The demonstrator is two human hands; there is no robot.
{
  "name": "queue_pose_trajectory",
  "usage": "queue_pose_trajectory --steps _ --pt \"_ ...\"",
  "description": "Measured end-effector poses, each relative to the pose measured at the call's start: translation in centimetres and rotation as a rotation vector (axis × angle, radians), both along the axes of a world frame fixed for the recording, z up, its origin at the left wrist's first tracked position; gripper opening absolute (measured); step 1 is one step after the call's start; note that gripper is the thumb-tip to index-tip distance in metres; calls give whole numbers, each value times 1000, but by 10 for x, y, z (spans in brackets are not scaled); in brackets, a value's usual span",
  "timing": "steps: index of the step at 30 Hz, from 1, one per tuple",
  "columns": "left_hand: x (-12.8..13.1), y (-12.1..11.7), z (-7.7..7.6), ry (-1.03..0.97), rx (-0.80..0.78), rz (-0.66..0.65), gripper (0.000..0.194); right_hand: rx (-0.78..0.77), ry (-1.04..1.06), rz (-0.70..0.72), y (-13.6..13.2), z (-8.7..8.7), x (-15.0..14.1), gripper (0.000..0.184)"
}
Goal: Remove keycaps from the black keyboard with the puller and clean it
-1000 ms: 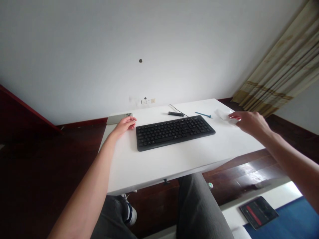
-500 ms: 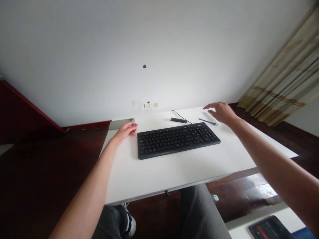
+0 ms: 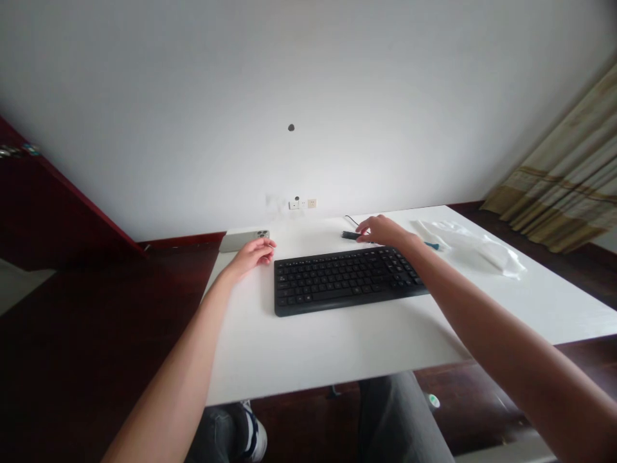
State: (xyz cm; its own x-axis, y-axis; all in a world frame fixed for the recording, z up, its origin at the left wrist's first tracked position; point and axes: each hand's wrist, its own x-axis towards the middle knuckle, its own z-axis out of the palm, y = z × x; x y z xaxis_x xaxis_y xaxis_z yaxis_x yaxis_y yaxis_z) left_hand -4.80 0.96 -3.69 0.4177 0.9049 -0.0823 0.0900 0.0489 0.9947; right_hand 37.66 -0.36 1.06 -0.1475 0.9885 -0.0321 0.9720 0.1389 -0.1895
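A black keyboard [image 3: 332, 280] lies on the white table [image 3: 337, 347] in front of me. Behind it is its cable, folded into a black bundle [image 3: 350, 235]. My right hand [image 3: 380, 229] reaches over the keyboard's far edge, thumb and fingers around the bundle's right end. To the keyboard's left, my left hand [image 3: 254, 255] rests with curled fingers pinched together; a thin pale bit shows at the fingertips, too small to name. A phone [image 3: 236, 241] lies just beyond it. Right of my right hand, a blue slender item [image 3: 432, 245] is mostly hidden by my forearm.
A crumpled clear plastic bag [image 3: 475, 247] lies on the table's right side. The wall with sockets [image 3: 303, 204] stands behind the table. A dark red door [image 3: 58, 193] is at left and a curtain [image 3: 559, 167] at right.
My right hand has moved left from beside the blue item to the cable bundle. The plastic bag now shows at the right. My left hand stays put; the view has shifted slightly.
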Motion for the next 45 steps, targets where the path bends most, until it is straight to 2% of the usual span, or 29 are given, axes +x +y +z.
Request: queue_pose_trajectory --steps 2,4,7,8,11,15,18,21,25,30,34,39,45 --pt "0 0 0 -13 -6 -4 32 80 17 -11 0 -4 -11 25" --pt "0 0 0 -29 -13 -8 33 227 134 -48 -2 -3 -25 22" --pt "4 -2 1 -30 14 7 36 475 528 -121 -7 4 -54 24" --pt "5 -3 1 -25 36 17 37 511 680 -120 -9 6 -66 25" --pt "12 -8 3 -16 118 43 41 405 1074 -2 -15 4 -104 26" --pt "18 -13 6 16 239 42 46 269 1264 68 -32 -9 -144 27" --pt "20 -13 6 39 308 -7 50 220 1234 109 -48 -17 -155 25" --pt "20 -11 3 86 337 -31 45 184 1199 150 -58 -21 -156 24" --pt "20 -8 -1 142 363 -26 32 117 1356 177 -60 -25 -160 27" --pt "22 -9 1 149 384 -33 30 51 1480 183 -59 -27 -166 32" --pt "22 -9 1 104 365 -18 30 85 1305 159 -58 -23 -173 37" --pt "20 -6 -1 66 341 35 31 100 1041 130 -47 -21 -184 25" --pt "20 -7 -1 75 323 21 33 112 920 184 -44 -27 -184 18"
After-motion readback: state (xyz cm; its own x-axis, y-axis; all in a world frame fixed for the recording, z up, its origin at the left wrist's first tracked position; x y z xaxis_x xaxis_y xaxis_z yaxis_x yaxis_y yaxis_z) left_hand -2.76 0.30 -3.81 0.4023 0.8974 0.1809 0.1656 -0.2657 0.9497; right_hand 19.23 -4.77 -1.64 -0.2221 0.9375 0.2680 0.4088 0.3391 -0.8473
